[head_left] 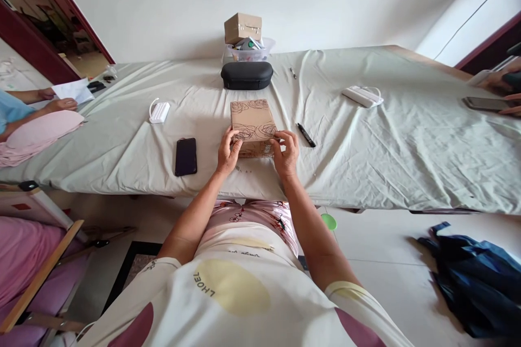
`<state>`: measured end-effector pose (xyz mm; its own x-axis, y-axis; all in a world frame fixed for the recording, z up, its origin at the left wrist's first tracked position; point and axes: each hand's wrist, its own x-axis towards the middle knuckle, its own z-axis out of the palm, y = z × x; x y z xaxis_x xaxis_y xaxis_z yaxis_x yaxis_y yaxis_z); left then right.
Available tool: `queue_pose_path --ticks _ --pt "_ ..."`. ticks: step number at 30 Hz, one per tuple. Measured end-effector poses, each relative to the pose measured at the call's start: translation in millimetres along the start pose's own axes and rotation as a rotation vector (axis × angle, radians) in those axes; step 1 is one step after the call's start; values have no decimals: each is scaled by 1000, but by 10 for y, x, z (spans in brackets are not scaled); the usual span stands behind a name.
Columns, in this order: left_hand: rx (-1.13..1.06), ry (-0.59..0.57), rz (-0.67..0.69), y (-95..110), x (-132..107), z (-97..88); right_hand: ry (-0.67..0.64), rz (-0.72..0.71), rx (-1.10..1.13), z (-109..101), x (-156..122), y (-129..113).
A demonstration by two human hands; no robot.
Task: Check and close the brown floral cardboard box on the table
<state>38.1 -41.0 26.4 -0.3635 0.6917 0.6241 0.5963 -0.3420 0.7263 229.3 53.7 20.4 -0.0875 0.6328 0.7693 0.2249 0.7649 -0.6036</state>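
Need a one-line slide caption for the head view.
Left hand and right hand hold the near end of a rose-printed box on a sheet-covered table, phone at left, marker at right.

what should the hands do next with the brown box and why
Probably ease up the near edge with the fingertips. The left hand and right hand both pinch the near corners of the brown box, which lies flat and looks shut on the sheet-covered table.

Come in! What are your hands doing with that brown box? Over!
Left hand and right hand grip patterned box, near end. Box flat on sheet. Phone left, marker right, both apart.
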Motion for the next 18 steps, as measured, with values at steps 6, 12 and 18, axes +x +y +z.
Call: queue_pose_path --ticks 6,12,18 --pt "-6 49 16 -52 -17 -16 -21 173 143 43 -6 35" --pt "-22 192 -98 -182 -73 -107 -120 195 159 41 2 -13" --pt "-7 191 -213 -302 -112 -97 -155 134 101 14 -1 -65"
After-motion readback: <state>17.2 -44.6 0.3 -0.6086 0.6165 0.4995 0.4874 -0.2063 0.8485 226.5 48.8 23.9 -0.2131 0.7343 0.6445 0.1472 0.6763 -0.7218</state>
